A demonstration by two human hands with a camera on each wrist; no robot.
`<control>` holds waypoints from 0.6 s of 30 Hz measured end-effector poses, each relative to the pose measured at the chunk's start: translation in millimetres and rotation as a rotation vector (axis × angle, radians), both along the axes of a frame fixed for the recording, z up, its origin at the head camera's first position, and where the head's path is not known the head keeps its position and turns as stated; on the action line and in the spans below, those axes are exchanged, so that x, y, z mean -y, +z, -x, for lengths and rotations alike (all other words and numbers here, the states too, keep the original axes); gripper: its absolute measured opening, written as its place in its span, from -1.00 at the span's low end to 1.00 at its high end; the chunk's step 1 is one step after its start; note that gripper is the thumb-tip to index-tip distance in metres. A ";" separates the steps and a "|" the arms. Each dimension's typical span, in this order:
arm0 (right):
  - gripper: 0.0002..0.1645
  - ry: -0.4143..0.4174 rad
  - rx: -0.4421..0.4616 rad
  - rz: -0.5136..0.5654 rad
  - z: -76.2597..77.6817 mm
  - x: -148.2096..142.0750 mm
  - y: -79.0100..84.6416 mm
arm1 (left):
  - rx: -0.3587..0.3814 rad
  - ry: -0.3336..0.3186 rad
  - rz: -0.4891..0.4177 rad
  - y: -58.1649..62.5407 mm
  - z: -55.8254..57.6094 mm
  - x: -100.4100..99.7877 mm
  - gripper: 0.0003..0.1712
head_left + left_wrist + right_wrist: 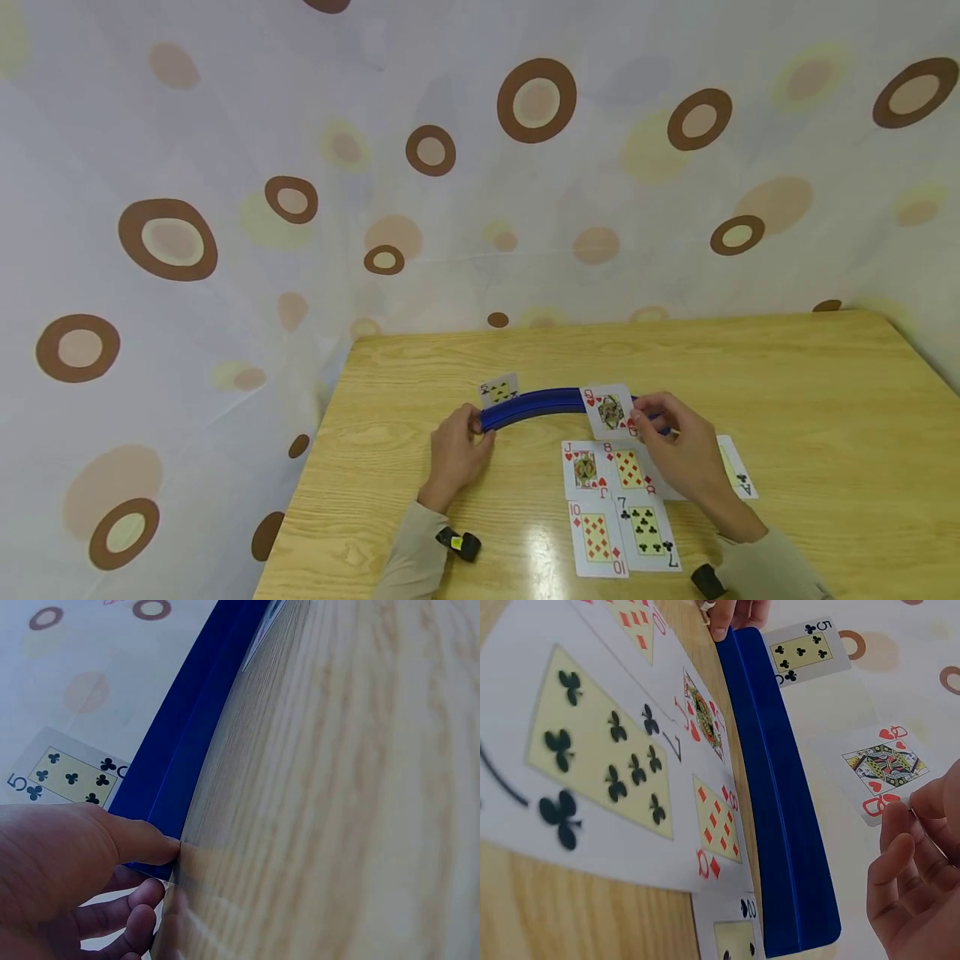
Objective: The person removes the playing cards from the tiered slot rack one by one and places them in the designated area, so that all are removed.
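Observation:
My right hand pinches the queen of hearts by its right edge, between thumb and fingers. In the head view the card overlaps the right part of a curved blue card holder; the right wrist view shows it face-on beyond the holder. At the holder's left end, my left hand grips it, with the thumb on the near side and fingers curled beneath. A five of clubs stands tilted in the holder close to that hand.
Before the holder lie a jack of hearts, eight of diamonds, ten of diamonds and seven of clubs. A two of spades and ace of clubs are partly hidden. A patterned curtain hangs behind the wooden table.

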State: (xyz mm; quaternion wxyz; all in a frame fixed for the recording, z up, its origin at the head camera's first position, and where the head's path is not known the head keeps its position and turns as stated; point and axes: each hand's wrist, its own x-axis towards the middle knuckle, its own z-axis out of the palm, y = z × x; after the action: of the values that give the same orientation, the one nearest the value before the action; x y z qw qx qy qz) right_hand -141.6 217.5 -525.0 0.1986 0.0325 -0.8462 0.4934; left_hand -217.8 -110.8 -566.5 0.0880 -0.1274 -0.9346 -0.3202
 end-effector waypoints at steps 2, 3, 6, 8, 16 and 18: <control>-0.89 -0.013 0.005 -0.009 -4.3 -3.2 -1.1 | 0.007 0.002 0.002 0.0 0.0 0.1 -0.77; -0.89 -0.020 0.011 -0.015 -6.5 -4.7 -1.4 | 0.015 0.004 0.001 0.0 0.1 -0.1 -0.77; -0.89 -0.047 0.025 -0.032 -12.1 -8.7 -1.6 | 0.025 0.007 -0.001 -0.9 0.7 -0.3 -0.78; -0.88 -0.064 0.035 -0.040 -15.2 -11.3 -1.3 | 0.020 0.005 -0.001 -0.9 0.7 -0.5 -0.78; -0.87 -0.105 0.089 -0.037 -25.4 -21.5 -2.9 | 0.023 0.001 -0.012 -1.2 1.4 -0.1 -0.78; -0.85 -0.115 0.101 -0.037 -27.8 -24.1 -4.2 | 0.025 0.001 -0.014 -1.1 1.5 0.1 -0.78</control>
State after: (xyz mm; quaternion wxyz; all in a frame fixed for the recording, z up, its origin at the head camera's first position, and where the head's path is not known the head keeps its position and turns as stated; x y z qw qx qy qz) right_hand -113.7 241.6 -529.2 0.1832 -0.0375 -0.8647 0.4662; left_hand -219.2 -110.9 -567.6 0.0776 -0.1224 -0.9334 -0.3282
